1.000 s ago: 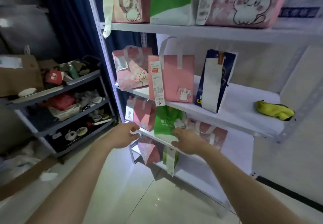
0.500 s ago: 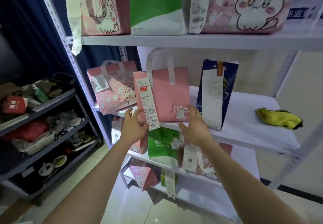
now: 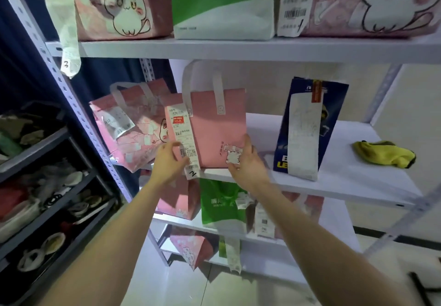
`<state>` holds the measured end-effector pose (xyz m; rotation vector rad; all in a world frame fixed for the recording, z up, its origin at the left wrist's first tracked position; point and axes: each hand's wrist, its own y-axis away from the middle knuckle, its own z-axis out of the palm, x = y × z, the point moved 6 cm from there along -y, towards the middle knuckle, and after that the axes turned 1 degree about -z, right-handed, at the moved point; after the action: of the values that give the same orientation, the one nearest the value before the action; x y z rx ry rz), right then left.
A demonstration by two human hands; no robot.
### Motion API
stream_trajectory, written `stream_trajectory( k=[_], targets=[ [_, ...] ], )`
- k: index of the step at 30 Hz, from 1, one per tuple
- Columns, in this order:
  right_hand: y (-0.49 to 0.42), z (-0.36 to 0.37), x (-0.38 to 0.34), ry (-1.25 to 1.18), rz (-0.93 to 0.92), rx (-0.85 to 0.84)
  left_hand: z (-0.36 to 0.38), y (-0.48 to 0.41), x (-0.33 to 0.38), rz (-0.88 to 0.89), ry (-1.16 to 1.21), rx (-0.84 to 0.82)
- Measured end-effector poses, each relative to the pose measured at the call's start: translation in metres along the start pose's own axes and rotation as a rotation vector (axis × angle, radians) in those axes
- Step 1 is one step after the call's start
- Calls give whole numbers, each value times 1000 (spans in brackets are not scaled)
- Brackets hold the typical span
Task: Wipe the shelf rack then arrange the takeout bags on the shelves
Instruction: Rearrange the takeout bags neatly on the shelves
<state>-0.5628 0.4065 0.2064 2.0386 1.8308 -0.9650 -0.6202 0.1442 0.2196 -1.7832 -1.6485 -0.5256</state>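
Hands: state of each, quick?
Left hand: at the pink bag, on its receipt; grip cannot be told.
Right hand: holding the pink bag's right edge.

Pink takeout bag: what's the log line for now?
pink takeout bag upright on middle shelf | left hand grips left edge | right hand grips right corner

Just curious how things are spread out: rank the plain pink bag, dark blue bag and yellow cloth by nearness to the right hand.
1. The plain pink bag: held by the right hand, on the middle shelf.
2. The dark blue bag: standing just to the right.
3. The yellow cloth: far right end.
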Motion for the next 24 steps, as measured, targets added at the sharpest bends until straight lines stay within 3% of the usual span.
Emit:
stream_trajectory(
  k=[3,6,10,14,19,24],
  targets=[
    [8,-6,1,13,-10,20,-15,-1,10,40,28,209],
    [23,-26,22,27,2,105,-12,1,52,227,83,336],
    [48,-76,85,-5,182,365,46,7,125,456,195,87],
    [61,-120,144,-32,341,520,120,14,171,396,321,-227],
    [38,-121,175,-184,324,212,177,18,193,278,375,-479],
    [32,-99,153,-139,210,89,181,26,183,314,308,-397]
  ],
)
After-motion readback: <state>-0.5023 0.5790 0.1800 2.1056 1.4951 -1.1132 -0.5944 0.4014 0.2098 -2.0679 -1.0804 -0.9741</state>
